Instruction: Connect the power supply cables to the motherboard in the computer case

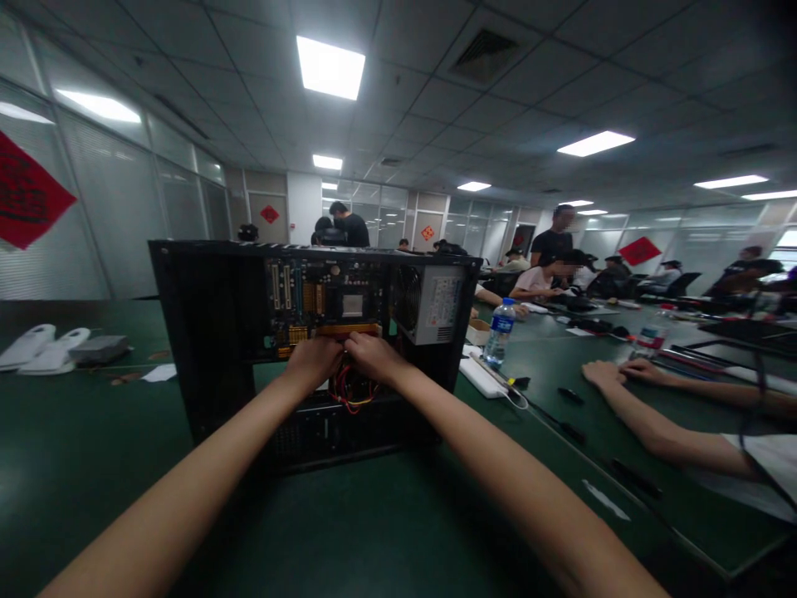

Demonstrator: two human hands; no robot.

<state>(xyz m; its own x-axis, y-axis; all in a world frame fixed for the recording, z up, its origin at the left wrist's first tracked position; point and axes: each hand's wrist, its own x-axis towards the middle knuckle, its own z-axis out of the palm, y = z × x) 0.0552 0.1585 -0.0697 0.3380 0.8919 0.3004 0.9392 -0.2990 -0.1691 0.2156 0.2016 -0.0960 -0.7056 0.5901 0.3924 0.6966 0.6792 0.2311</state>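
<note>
An open black computer case point(202, 332) stands upright on the green table. Inside it a motherboard point(295, 303) faces me, with a square metallic piece point(353, 306) near its middle. My left hand point(315, 363) and my right hand point(374, 355) are side by side at the board's lower edge, against the yellow slots point(349, 330). The fingers of both hands are curled in and nearly meet; whatever they grip is hidden. Below them hangs a bundle of red, yellow and black wires point(352, 390). The power supply point(437, 305) sits at upper right in the case.
Right of the case are a water bottle point(500, 332), a white power strip point(482, 375) and cables. A co-worker's forearms and hands point(603, 375) rest on the table farther right. White slippers point(53, 349) and a grey box point(100, 349) lie at left.
</note>
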